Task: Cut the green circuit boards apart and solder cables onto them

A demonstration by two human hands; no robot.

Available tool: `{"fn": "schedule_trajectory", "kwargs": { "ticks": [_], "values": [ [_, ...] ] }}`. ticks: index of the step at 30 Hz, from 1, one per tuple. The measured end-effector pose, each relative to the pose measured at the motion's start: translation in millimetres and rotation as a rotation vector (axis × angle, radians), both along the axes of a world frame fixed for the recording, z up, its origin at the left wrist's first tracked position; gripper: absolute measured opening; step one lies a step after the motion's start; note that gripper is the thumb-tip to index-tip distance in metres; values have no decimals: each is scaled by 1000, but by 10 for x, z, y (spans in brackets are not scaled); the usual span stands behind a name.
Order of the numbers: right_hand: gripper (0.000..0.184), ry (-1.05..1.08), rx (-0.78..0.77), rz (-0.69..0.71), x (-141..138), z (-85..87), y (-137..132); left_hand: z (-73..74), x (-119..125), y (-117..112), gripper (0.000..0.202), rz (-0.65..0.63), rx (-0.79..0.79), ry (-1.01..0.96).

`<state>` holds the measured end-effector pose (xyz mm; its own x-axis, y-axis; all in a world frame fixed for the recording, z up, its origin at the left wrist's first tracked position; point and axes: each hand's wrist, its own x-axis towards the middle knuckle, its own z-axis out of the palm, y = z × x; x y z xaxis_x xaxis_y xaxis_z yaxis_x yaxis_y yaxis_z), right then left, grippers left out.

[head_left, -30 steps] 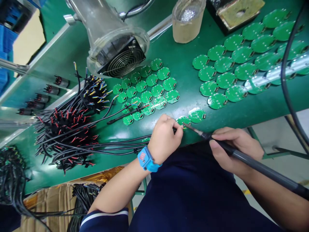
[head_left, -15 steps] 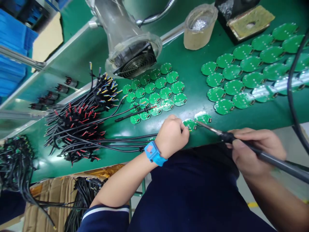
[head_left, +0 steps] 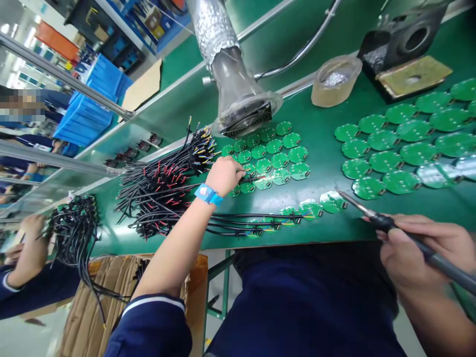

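My right hand [head_left: 427,243] grips a soldering iron [head_left: 394,228], its bare metal tip pointing left, just above the table beside a round green circuit board [head_left: 332,202]. My left hand [head_left: 225,176], a blue watch on its wrist, reaches over the smaller grid of boards [head_left: 280,161]. Its fingers are pinched at the coloured wire end of a black cable, partly hidden by the hand. Below, several black cables [head_left: 230,216] lie with their coloured wire ends on a front row of boards [head_left: 310,208].
Bundled black cables [head_left: 159,193] lie to the left. A fan on a duct [head_left: 249,119] hangs over the boards. Behind stand a tape roll [head_left: 334,82] and a sponge [head_left: 414,77]. More boards [head_left: 405,153] fill the right. At far left is another person's hand [head_left: 33,225].
My left hand has moved from the front row of boards, left and away from me, to the cable on the grid. The soldering iron tip has come off the front board. The view has shifted.
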<state>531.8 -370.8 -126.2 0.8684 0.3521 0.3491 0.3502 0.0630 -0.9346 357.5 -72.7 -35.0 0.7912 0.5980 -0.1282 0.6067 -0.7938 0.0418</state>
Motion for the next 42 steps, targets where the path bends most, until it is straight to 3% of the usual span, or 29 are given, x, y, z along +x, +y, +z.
{"fn": "schedule_trajectory", "kwargs": {
  "ticks": [2, 4, 9, 13, 17, 33, 42],
  "values": [
    [17, -37, 100, 12, 0, -14, -1, -7, -20, 76, 9, -66, -59, -48],
    [16, -58, 175, 35, 2, -9, -15, 38, -8, -16, 11, -87, -85, -196],
    [21, -46, 226, 130, 25, 88, -149, 139, 163, -734, 12, 10, -291, -553],
    [31, -65, 148, 233, 35, 190, -302, -73, 401, -1329, 16, -121, -364, -562],
    [37, -110, 63, 290, -3, 267, -371, -304, 570, -1624, 21, -149, -328, -461],
    [18, -142, -133, 267, -33, 212, -294, -372, 653, -1728, 20, -122, -183, -462],
    [20, -170, -147, 254, -38, 213, -302, -384, 663, -1716, 17, -139, -157, -444]
  ]
}}
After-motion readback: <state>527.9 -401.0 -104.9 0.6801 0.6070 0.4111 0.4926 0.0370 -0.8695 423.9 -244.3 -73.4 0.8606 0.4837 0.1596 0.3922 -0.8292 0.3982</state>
